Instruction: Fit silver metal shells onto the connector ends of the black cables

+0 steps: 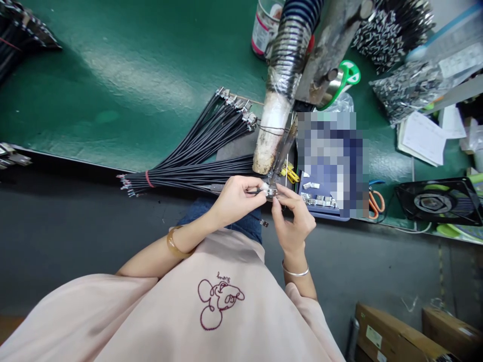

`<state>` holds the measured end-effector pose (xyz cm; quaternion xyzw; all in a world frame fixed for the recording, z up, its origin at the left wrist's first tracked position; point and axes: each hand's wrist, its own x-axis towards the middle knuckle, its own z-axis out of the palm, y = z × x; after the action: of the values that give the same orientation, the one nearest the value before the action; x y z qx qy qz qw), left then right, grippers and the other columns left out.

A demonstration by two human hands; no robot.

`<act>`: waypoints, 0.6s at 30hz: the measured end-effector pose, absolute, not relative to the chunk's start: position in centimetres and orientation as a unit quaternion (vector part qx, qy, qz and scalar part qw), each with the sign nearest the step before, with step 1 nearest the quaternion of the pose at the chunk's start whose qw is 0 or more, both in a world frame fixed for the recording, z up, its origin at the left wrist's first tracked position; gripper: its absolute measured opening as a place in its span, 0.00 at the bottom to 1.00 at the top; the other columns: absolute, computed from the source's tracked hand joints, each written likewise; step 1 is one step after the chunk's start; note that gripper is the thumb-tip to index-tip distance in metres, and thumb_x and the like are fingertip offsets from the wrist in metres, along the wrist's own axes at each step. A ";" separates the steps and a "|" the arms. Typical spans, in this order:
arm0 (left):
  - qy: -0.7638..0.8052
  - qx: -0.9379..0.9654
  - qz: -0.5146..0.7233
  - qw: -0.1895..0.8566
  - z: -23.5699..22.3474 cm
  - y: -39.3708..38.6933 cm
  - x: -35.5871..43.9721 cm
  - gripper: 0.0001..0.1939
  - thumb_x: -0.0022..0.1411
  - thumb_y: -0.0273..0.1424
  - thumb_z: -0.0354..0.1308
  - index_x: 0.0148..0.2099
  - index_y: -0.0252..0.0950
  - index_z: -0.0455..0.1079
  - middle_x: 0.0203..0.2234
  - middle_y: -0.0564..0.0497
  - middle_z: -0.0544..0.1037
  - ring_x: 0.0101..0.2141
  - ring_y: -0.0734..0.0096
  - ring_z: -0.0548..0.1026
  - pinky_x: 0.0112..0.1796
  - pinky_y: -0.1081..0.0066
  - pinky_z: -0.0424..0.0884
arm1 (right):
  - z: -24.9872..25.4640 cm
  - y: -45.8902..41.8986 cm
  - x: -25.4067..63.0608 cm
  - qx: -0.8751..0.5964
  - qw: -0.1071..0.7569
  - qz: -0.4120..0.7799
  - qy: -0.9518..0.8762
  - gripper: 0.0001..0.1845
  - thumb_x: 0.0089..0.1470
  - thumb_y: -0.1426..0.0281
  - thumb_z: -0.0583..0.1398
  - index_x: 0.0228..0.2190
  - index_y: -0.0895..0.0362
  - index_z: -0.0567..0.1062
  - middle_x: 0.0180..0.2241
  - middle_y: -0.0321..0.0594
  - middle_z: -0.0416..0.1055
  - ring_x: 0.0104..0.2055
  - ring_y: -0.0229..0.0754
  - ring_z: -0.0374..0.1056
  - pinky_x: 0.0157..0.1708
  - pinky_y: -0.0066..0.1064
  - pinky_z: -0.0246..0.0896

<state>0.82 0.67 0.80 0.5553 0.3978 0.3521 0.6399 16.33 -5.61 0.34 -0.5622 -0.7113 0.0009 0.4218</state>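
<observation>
My left hand [240,199] is closed in a pinch around the end of a black cable [253,191], with a bit of white at the fingertips. Facing it, my right hand [295,216] pinches a small metal connector [272,191] at the cable's end; the fingers partly hide the join. Both hands meet at the bench edge, just below the tip of a soldering iron-like metal rod [284,151]. To the left lies a bundle of black cables [188,172] tied with a red band [148,179]. A loose cable plug [263,222] hangs under my hands.
A taped extraction hose [281,75] comes down close above my hands. Right of them are a blue tray [328,215] of metal connector shells, partly blurred, orange-handled scissors [376,203] and a black fan [437,202]. A green spool [350,73] and bagged metal parts [409,88] stand behind.
</observation>
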 end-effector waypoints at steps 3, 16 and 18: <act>0.360 0.562 0.310 0.677 1.4 1.1 0.2 0.08 0.56 0.29 0.58 0.26 0.31 0.70 0.16 0.59 0.59 0.19 0.82 0.55 0.22 0.78 0.53 | 0.5 -5.6 16.8 -0.529 0.375 -0.017 -0.761 0.07 0.59 0.76 0.60 0.39 0.53 0.71 0.45 0.44 0.80 0.45 0.40 0.78 0.41 0.29 0.73; 0.299 0.601 0.274 0.689 2.4 0.5 -1.6 0.16 0.63 0.31 0.56 0.23 0.31 0.72 0.18 0.50 0.75 0.20 0.79 0.66 0.24 0.77 0.61 | 1.3 -6.3 16.6 -0.622 0.449 0.086 -0.636 0.02 0.61 0.69 0.59 0.37 0.53 0.72 0.24 0.29 0.72 0.19 0.30 0.66 0.21 0.23 0.61; 0.299 0.590 0.280 0.695 2.4 0.6 -1.6 0.16 0.63 0.31 0.56 0.23 0.31 0.72 0.18 0.50 0.74 0.19 0.80 0.64 0.23 0.77 0.59 | 1.6 -6.7 16.5 -0.599 0.414 0.013 -0.685 0.07 0.59 0.71 0.61 0.40 0.52 0.75 0.24 0.29 0.73 0.20 0.30 0.65 0.24 0.24 0.61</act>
<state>-1.62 0.63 2.39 0.5903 0.2993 0.2802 0.6953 16.48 -6.69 1.58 -0.5995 -0.6847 0.0126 0.4143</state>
